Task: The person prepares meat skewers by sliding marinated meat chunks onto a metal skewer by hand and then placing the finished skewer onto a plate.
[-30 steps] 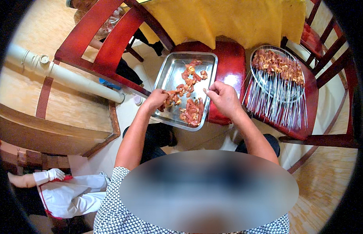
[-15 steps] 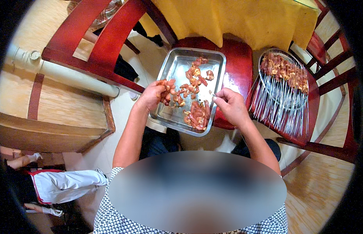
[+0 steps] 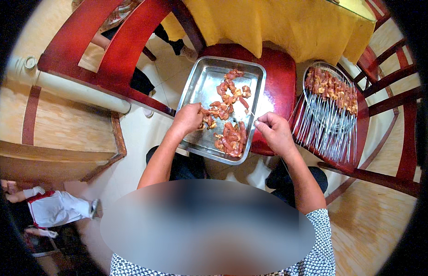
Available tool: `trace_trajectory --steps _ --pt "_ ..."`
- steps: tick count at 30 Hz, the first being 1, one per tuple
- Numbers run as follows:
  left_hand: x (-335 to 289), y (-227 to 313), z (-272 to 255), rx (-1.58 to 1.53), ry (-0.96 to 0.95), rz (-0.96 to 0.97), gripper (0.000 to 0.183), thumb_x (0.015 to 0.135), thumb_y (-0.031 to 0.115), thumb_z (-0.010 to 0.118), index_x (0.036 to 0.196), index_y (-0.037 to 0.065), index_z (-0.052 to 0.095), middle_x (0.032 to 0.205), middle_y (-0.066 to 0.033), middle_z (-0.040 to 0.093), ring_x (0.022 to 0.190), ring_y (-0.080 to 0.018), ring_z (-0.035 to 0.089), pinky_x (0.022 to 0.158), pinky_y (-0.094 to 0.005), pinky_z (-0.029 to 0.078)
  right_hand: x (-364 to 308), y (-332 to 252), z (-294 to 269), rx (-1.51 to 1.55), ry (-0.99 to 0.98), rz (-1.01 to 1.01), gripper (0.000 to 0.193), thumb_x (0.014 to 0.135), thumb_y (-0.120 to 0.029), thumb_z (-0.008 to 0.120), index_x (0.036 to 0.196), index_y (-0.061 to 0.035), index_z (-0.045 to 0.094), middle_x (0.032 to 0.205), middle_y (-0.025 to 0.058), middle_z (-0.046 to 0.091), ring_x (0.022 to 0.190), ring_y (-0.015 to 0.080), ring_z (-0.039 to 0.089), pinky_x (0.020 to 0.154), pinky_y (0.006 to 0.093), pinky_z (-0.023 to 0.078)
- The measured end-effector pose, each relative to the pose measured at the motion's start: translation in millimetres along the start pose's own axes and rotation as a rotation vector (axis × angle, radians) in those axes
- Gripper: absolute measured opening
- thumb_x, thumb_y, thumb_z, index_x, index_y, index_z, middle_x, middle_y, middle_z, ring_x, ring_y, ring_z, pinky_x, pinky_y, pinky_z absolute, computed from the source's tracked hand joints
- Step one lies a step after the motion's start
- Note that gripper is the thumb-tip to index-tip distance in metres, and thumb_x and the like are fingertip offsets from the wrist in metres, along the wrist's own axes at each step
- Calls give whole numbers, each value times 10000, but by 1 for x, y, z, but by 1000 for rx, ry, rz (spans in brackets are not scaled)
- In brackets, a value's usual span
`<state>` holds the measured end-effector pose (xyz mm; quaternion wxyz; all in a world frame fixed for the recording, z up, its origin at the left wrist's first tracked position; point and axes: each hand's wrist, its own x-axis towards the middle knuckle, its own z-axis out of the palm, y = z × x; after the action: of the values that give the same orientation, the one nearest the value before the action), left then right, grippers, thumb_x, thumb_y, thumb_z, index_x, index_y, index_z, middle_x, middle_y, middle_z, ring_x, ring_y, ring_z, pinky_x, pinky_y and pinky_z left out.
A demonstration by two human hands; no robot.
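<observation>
In front of me a metal tray [image 3: 190, 99] holds raw marinated meat pieces [image 3: 231, 138], in a loose line down its middle and a heap near its lower right. My left hand [image 3: 190, 118] reaches over the tray's left side, its fingers curled down on some meat pieces [image 3: 207, 120]; the fingertips are partly hidden. At the tray's right edge my right hand [image 3: 274, 132] pinches a thin metal skewer [image 3: 253, 115] between thumb and fingers. The skewer points into the tray, and a small bit of meat [image 3: 246, 111] shows by its tip.
The tray rests on a red wooden chair [image 3: 280, 78]. To the right, an oval platter [image 3: 308, 76] on another chair carries several loaded meat skewers [image 3: 331, 92]. A yellow tablecloth [image 3: 278, 27] hangs beyond. Another person in white trousers [image 3: 62, 209] is at the lower left.
My left hand has come down and turned palm-down onto the meat at the tray's left. My right hand still holds the skewer, slightly lower. The whole view has shifted a little.
</observation>
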<state>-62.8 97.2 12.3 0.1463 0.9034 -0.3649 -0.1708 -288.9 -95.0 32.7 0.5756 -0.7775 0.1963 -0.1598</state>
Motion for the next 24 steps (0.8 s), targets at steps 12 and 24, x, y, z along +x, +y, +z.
trace_trajectory --steps 12,24 --pt "-31 5 -6 -1254 -200 -235 184 847 22 442 926 -5 606 747 -48 633 532 -83 513 433 -236 383 -70 -17 39 130 57 92 107 853 -100 631 830 0 602 695 -24 557 642 51 485 572 222 412" --pt "-56 2 -5 -1232 -199 -134 150 863 14 460 869 51 605 753 -2 621 547 -60 503 415 -206 373 -99 -34 46 146 66 157 110 861 -102 626 844 3 599 700 -23 556 640 52 485 572 225 413"
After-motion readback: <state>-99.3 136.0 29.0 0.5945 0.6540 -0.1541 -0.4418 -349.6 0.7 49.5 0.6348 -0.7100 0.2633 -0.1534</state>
